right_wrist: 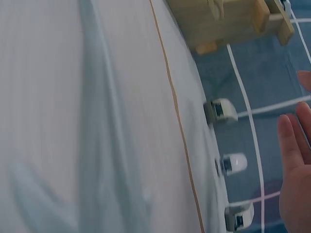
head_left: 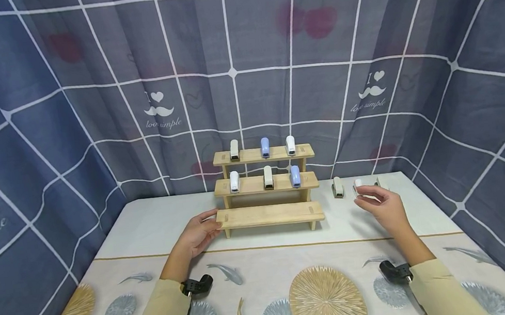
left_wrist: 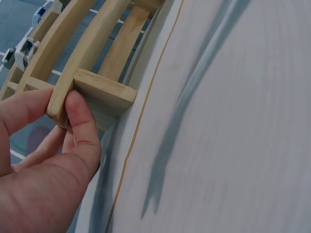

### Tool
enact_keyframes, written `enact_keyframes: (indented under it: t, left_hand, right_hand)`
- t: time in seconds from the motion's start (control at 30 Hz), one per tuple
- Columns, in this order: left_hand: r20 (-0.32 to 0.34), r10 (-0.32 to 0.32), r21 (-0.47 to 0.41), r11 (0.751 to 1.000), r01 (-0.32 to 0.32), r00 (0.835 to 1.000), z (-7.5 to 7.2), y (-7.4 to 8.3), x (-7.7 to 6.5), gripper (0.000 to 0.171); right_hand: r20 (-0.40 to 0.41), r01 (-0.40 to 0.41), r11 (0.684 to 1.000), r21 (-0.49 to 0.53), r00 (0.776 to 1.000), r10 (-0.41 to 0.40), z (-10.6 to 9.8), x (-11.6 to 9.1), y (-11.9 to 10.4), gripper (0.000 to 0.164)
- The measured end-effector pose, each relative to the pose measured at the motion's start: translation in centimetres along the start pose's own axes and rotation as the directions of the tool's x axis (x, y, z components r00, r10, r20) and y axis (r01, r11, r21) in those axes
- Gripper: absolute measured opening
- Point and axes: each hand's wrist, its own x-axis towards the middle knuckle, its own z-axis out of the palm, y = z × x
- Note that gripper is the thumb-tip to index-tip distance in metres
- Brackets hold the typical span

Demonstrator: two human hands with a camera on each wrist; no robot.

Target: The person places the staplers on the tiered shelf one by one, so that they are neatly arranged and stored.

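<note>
A three-tier wooden stand (head_left: 268, 215) stands near the back of the table. My left hand (head_left: 199, 232) pinches the left end of its lowest board (left_wrist: 63, 104) between thumb and fingers. Small staplers sit on the upper two tiers: cream (head_left: 234, 150), blue (head_left: 265, 147) and white (head_left: 290, 145) on top; white (head_left: 234, 182), cream (head_left: 268, 177) and blue (head_left: 295, 176) in the middle. To the right, my right hand (head_left: 387, 209) hovers by three table staplers, cream (right_wrist: 223, 110), white (right_wrist: 234, 164) and cream (right_wrist: 240, 216). Its fingers are relaxed, with nothing visible in them.
A patterned tablecloth (head_left: 232, 305) with a brown line covers the table's front part. Dark blue grid curtains (head_left: 264, 94) hang behind and on both sides, close to the table's back edge. A wrist camera (head_left: 197, 285) is strapped to each arm.
</note>
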Motion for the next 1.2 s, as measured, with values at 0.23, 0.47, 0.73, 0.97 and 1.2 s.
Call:
enact_keyframes:
  t: [0.23,0.47,0.73,0.97,1.2]
  left_hand:
    - [0.001,0.005,0.001,1.0,-0.005,1.0,0.0,0.1,0.0,0.069]
    - [-0.004,0.001,0.008,1.0,-0.001,1.0,0.0,0.1,-0.1,0.069]
    - [-0.01,-0.002,0.014,1.0,0.002,1.0,0.0,-0.1,-0.1,0.07]
    - [-0.01,-0.009,0.004,1.0,0.009,1.0,0.0,-0.1,-0.1,0.07]
    - [-0.018,-0.012,0.004,1.0,0.012,1.0,0.1,-0.2,0.1,0.07]
  right_hand:
    - [-0.034,-0.026,0.997,-0.068,0.999,0.024,-2.1,0.0,-0.8,0.046]
    - [-0.041,-0.077,0.985,-0.154,0.997,0.071,-4.0,1.1,1.1,0.049]
    - [-0.034,-0.167,0.943,-0.287,0.986,0.164,-6.1,2.7,3.3,0.06]
    - [-0.021,-0.207,0.894,-0.396,0.976,0.217,-6.4,3.8,4.1,0.062]
    - [-0.048,-0.239,0.875,-0.42,0.969,0.241,-6.3,4.7,4.4,0.058]
